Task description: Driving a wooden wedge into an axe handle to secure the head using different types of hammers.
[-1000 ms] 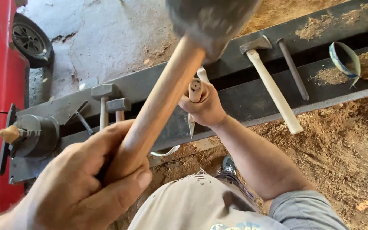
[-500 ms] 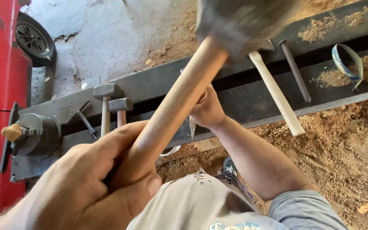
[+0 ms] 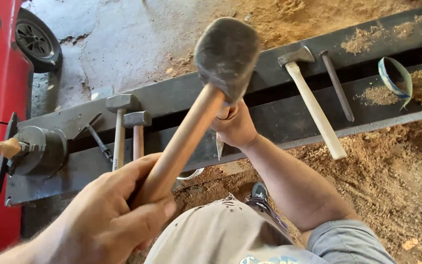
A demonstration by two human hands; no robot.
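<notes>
Mallet (image 3: 226, 56): grey rounded head, smooth wooden handle; our left hand (image 3: 108, 215) fingers wrapped tight around it. Our right hand (image 3: 234, 128) fist closed on wooden-handled chisel (image 3: 219, 142).

My mallet (image 3: 227, 56) has moved. A second ago its grey head was up at the top edge and partly cut off; now the whole head shows, lower down and more to the middle. It sits right over my right hand (image 3: 234, 128) and hides the top of the small wooden tool (image 3: 223, 113) that I could see sticking up before. The axe (image 3: 311, 100) head was partly hidden half a second ago and now shows fully. My left hand (image 3: 116, 212) has slid a bit to the right
</notes>
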